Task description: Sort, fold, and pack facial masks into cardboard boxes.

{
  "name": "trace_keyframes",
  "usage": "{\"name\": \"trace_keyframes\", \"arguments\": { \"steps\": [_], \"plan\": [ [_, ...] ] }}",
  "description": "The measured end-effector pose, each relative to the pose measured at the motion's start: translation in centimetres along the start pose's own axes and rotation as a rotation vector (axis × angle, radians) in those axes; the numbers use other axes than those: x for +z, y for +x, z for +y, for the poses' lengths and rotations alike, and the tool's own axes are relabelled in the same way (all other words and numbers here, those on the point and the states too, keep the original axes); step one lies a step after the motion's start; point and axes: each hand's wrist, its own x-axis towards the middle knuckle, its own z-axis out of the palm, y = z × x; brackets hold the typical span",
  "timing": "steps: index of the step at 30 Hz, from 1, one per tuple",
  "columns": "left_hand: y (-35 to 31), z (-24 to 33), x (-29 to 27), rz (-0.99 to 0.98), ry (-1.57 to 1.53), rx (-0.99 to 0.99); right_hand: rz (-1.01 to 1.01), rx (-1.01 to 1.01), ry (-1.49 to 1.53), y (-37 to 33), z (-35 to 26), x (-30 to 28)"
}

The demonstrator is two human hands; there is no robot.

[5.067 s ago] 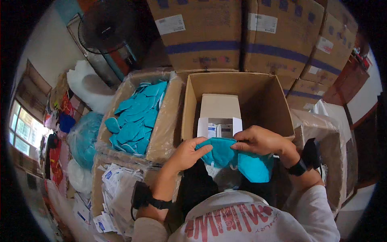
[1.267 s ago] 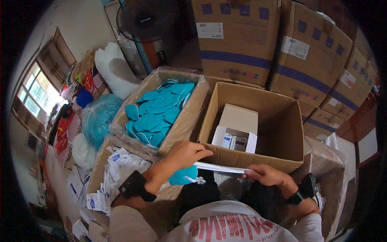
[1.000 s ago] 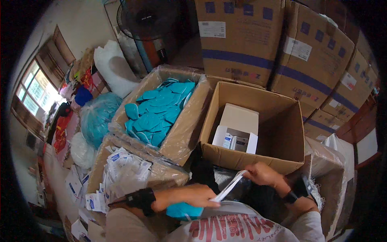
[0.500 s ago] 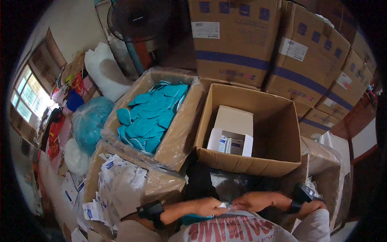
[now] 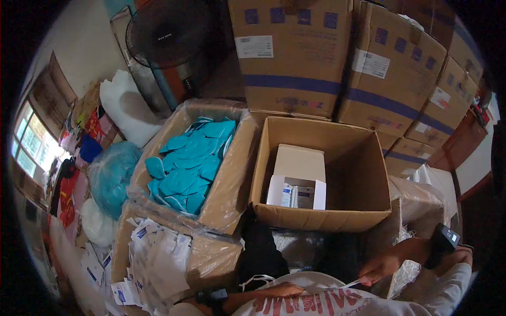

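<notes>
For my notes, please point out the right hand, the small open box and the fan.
Right hand (image 5: 380,267), head view: hand's middle.
Small open box (image 5: 299,162), head view: cream panel.
Fan (image 5: 165,36), head view: centre.

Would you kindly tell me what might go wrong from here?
The thin white strip is held near its end in the fingertips of the right hand, so it might slip loose.
White packets are heaped up to the left edge of the lower-left carton; some could slide out if it is bumped.
The small box inside the large carton is open, so its contents might spill if knocked.
</notes>
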Motion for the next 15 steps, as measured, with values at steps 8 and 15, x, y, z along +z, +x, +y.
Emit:
{"name": "trace_keyframes", "arguments": {
  "steps": [8, 15],
  "plan": [
    [-0.3, 0.8, -2.4, 0.461, -0.395, 0.143, 0.716, 0.032, 0.163, -9.4, 4.3, -1.8],
    [1.1, 10.5, -15.7, 0.957, -0.504, 0.275, 1.074, -0.614, 0.632, 2.5, -2.6, -8.7]
  ]
}}
